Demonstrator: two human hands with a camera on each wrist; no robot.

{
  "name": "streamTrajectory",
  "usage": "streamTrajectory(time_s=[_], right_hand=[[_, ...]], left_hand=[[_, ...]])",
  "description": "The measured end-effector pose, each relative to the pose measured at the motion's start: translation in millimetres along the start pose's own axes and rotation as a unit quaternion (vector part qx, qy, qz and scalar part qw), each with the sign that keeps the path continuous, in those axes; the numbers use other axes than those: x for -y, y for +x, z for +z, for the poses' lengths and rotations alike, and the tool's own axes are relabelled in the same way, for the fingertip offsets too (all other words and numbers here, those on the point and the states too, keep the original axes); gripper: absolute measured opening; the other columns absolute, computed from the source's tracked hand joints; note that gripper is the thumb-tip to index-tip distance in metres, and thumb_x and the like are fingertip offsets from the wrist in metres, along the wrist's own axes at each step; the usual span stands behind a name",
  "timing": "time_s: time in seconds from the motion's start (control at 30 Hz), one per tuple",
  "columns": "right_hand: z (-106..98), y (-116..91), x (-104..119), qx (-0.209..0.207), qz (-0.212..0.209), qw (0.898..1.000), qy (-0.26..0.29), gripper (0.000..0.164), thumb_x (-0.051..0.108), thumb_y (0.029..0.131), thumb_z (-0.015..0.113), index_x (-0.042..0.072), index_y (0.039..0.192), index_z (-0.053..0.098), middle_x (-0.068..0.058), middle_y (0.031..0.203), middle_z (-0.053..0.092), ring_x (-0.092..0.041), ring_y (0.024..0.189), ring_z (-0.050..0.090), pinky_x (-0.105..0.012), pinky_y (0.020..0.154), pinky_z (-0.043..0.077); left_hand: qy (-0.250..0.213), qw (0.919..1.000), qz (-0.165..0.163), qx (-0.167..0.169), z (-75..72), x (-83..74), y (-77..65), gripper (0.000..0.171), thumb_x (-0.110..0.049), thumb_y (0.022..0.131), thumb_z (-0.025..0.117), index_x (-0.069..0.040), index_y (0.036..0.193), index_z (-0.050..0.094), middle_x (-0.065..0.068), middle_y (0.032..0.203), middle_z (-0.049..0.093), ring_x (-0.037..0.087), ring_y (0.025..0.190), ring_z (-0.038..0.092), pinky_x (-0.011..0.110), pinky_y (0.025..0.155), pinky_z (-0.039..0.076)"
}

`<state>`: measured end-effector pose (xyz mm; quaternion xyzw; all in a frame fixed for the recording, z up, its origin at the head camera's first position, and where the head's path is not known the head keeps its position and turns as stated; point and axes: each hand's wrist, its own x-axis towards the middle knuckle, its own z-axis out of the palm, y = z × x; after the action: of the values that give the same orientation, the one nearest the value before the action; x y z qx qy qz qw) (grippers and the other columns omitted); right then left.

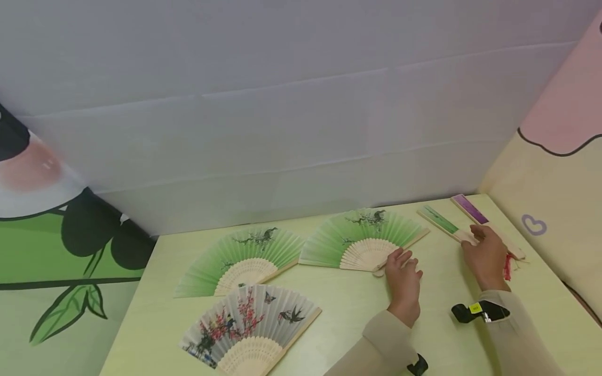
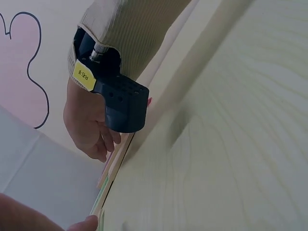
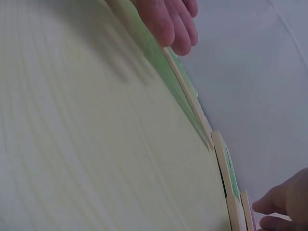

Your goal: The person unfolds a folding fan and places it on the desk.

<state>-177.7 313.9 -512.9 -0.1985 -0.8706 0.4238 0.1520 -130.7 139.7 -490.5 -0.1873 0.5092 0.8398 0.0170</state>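
Note:
A spread green fan [image 1: 329, 243] with a bird-and-branch print lies at the back of the table. My left hand [image 1: 405, 282] hovers by its pivot end, fingers loosely bent; in the right wrist view these fingers [image 3: 168, 29] hang over the fan's edge. Above a folded green fan [image 1: 438, 219] at the right is my right hand [image 1: 486, 256], its thumb and fingers parted. Beside that lies a folded purple fan [image 1: 472, 210], partly covered by the hand. A red tassel [image 1: 507, 267] shows next to the right wrist.
Another spread green fan [image 1: 263, 245] lies to the left. In front of it is a spread white fan [image 1: 251, 318] with blossoms and birds. A white wall [image 1: 282, 130] backs the pale wooden table [image 1: 451, 355]; painted panels stand at both sides.

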Motion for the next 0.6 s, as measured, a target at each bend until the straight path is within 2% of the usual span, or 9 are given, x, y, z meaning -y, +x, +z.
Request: streamTrajectory(time_s=[0.07, 0.2, 0.43, 0.6], right_hand=[[-2, 3, -3, 0.018, -0.012, 1.0, -0.011, 0.046, -0.002, 0.097, 0.059, -0.018, 0.139, 0.053, -0.04, 0.14, 0.056, -0.056, 0.13, 0.054, -0.067, 0.109, 0.043], [-5, 8, -10, 0.049, -0.036, 0.997, -0.041, 0.048, -0.002, 0.096, 0.057, -0.019, 0.14, 0.051, -0.043, 0.14, 0.054, -0.06, 0.127, 0.052, -0.072, 0.106, 0.042], [-6, 12, -17, 0.053, -0.078, 0.992, -0.082, 0.043, -0.004, 0.094, 0.058, -0.02, 0.134, 0.055, -0.043, 0.129, 0.06, -0.061, 0.116, 0.057, -0.071, 0.098, 0.045], [-7, 13, -19, 0.055, -0.087, 0.99, -0.096, 0.039, -0.004, 0.094, 0.062, -0.019, 0.129, 0.059, -0.042, 0.123, 0.063, -0.061, 0.112, 0.059, -0.07, 0.093, 0.047]], left_hand=[[0.004, 1.0, -0.002, 0.004, 1.5, 2.0, 0.9, 0.034, 0.008, 0.099, 0.056, 0.006, 0.133, 0.056, 0.019, 0.125, 0.066, 0.038, 0.114, 0.066, 0.055, 0.092, 0.058], [0.008, 0.9999, -0.007, 0.011, 4.7, 6.2, 1.4, 0.034, 0.009, 0.098, 0.059, 0.004, 0.131, 0.058, 0.018, 0.124, 0.067, 0.038, 0.113, 0.066, 0.055, 0.092, 0.059], [0.005, 0.9993, -0.012, 0.036, 11.5, 13.5, 2.2, 0.033, 0.008, 0.096, 0.061, 0.003, 0.129, 0.059, 0.018, 0.122, 0.068, 0.036, 0.11, 0.068, 0.053, 0.089, 0.061], [0.006, 0.9984, -0.018, 0.053, 15.2, 18.6, 5.8, 0.033, 0.008, 0.096, 0.06, 0.003, 0.129, 0.06, 0.018, 0.121, 0.07, 0.037, 0.11, 0.069, 0.053, 0.088, 0.062]])
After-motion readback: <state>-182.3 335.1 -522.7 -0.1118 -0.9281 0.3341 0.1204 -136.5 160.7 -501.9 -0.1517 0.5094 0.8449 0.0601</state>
